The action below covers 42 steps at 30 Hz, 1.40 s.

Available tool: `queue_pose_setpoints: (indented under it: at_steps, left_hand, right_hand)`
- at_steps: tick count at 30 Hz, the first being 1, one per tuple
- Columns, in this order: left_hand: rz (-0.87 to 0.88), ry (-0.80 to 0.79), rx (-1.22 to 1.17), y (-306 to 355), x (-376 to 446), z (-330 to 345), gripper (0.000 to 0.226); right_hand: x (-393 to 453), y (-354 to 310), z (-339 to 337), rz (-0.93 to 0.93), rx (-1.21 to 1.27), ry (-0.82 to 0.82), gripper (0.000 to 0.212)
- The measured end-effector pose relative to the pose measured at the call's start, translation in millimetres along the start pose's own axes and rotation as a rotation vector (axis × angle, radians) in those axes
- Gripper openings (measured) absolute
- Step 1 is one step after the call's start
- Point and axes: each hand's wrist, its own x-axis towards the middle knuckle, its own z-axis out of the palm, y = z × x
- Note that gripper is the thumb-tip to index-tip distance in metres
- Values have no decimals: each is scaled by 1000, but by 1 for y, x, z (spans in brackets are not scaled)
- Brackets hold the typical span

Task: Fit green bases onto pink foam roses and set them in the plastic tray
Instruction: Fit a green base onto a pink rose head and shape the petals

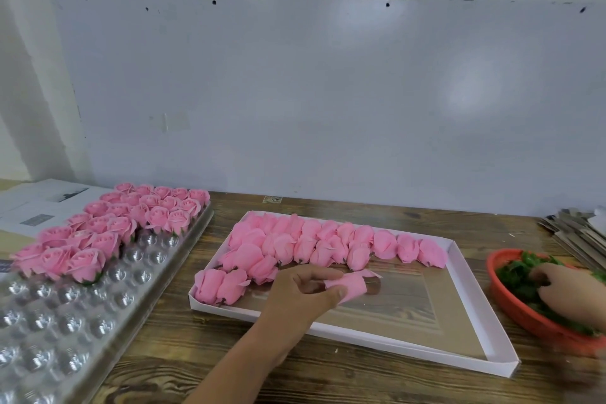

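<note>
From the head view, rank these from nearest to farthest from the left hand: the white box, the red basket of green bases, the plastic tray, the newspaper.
From the left hand, which pinches a pink rose:
1. White box, directly under it.
2. Plastic tray, to its left.
3. Red basket, at the right edge.
4. Newspaper, far left corner.

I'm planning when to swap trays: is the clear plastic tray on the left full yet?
Not full. Finished roses fill the far part of the plastic tray, while many near cups, and some along its right edge, are bare.
</note>
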Motion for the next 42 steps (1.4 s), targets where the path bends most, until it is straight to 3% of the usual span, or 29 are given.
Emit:
queue_pose_setpoints:
  at_steps: [7, 10, 13, 21, 25, 30, 33, 38, 42]
  left_hand:
    - [6, 2, -19, 1, 0, 1, 24]
    - [6, 6, -17, 2, -1, 1, 26]
    - [5, 3, -25, 4, -2, 1, 28]
    - [12, -19, -58, 7, -3, 0, 32]
    - [3, -22, -85, 7, -2, 1, 30]
    - [0, -27, -101, 7, -3, 0, 29]
    - [-5, -31, -115, 6, -3, 0, 27]
    - [-55, -23, -146, 2, 0, -2, 19]
    - [-85, -44, -172, 1, 1, -3, 21]
  right_hand:
    - [4, 5, -6, -9, 133, -3, 16]
    - [7, 6, -6, -20, 221, -19, 25]
    - [5, 4, -6, 13, 271, 64, 17]
    - [25, 20, 7, 103, 351, 284, 33]
    - [60, 49, 27, 125, 379, 343, 16]
    - [86, 74, 45, 172, 411, 264, 17]
    - [55, 53, 29, 160, 461, 240, 17]
    - [-50, -34, -23, 33, 554, 345, 29]
    - [-114, -116, -32, -171, 849, 279, 31]
